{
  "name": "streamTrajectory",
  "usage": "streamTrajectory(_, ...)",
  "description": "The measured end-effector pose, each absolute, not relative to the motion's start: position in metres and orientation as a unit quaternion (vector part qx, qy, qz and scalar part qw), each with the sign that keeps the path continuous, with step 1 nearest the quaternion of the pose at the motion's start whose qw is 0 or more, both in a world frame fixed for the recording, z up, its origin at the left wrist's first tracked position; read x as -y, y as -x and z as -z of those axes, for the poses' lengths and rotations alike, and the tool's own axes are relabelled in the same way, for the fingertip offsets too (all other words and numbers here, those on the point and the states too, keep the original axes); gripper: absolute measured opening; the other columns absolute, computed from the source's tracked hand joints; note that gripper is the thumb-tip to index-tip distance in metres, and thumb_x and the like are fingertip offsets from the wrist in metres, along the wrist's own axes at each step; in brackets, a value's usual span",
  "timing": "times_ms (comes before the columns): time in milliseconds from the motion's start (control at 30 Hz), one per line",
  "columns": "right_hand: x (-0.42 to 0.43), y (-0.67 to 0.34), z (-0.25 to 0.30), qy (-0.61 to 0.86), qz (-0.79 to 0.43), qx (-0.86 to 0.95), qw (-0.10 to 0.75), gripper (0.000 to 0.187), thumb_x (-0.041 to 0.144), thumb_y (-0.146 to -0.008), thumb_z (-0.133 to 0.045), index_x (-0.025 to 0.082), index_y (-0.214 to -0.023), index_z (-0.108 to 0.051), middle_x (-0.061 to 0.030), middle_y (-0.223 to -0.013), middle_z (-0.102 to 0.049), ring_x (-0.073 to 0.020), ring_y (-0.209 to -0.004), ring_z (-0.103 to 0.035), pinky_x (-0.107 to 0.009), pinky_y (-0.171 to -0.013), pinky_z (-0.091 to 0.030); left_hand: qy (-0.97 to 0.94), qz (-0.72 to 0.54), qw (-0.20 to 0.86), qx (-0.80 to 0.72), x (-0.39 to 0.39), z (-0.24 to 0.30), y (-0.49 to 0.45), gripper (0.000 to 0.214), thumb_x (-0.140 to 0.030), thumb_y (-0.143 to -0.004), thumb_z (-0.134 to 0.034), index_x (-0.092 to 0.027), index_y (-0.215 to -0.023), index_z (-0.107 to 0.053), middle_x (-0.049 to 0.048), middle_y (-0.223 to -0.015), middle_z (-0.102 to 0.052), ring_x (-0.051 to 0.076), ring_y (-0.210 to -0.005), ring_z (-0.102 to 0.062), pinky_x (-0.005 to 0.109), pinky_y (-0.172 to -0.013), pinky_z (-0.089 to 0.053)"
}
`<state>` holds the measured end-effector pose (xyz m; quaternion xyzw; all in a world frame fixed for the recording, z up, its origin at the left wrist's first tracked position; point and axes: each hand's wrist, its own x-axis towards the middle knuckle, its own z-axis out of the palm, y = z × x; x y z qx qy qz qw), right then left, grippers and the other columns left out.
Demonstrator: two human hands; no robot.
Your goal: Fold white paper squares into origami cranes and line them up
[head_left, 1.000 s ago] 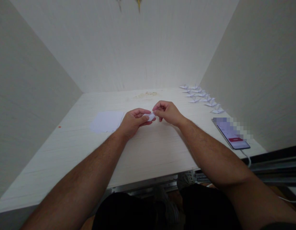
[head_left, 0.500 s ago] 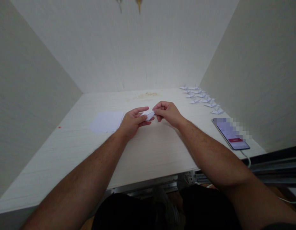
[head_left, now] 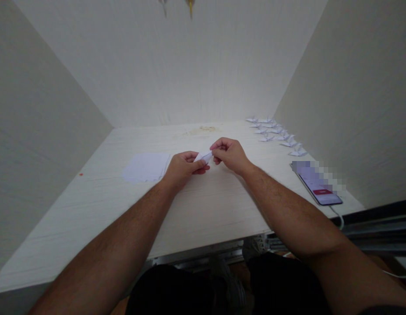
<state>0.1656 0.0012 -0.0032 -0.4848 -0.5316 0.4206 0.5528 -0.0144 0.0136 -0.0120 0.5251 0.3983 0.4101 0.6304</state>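
A small folded piece of white paper [head_left: 204, 156] is held just above the middle of the pale wooden table [head_left: 203, 205]. My left hand [head_left: 183, 168] pinches its left end between thumb and fingers. My right hand [head_left: 229, 154] pinches its right end, fingers curled. Most of the paper is hidden by my fingers. A stack of flat white sheets [head_left: 145, 166] lies on the table just left of my left hand.
Several small folded paper figures [head_left: 277, 133] stand in a row along the right wall. A phone [head_left: 319, 186] with a lit screen lies at the right front, a white cable [head_left: 339, 218] running off the edge. Walls enclose the table on three sides.
My left fingers have curled back onto the paper after briefly stretching out. The paper has shifted slightly in the pinch; both hands stay in the same place.
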Motion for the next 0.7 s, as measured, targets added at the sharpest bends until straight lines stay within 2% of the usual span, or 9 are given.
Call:
streamTrajectory(133,-0.0014,-0.1643,0.0032,0.49,-0.438,0.522,0.544,0.009,0.009,-0.072,-0.063,0.018,-0.075,-0.062,0.0046,-0.05,-0.062,-0.0091,-0.045,-0.059,-0.019,-0.045,-0.05,-0.547,-0.405,0.613,-0.402,-0.0139,0.0127,0.0141,0.032,-0.025,-0.065,-0.09,-0.011,-0.088,-0.072,0.0104,-0.082,-0.076,0.019,-0.069,-0.075,0.028,-0.061,-0.06)
streamTrajectory(300,0.0017,-0.1613,0.0002,0.494,-0.448,0.532,0.521,0.011,0.008,-0.073,-0.065,0.018,-0.075,-0.06,0.0056,-0.049,-0.061,-0.0081,-0.041,-0.055,-0.018,-0.041,-0.047,-0.596,-0.374,0.584,-0.405,-0.0134,0.0118,0.0147,0.036,-0.031,-0.064,-0.092,-0.012,-0.087,-0.072,0.0073,-0.07,-0.075,0.016,-0.057,-0.07,0.025,-0.054,-0.056)
streamTrajectory(700,0.005,-0.1598,0.002,0.495,-0.454,0.548,0.499,0.013,0.012,-0.073,-0.072,0.017,-0.074,-0.061,0.0032,-0.054,-0.065,-0.0085,-0.043,-0.059,-0.018,-0.041,-0.049,-0.591,-0.368,0.608,-0.381,-0.0156,0.0151,0.018,0.027,-0.03,-0.069,-0.087,-0.014,-0.085,-0.072,0.0089,-0.075,-0.076,0.018,-0.065,-0.072,0.03,-0.064,-0.059)
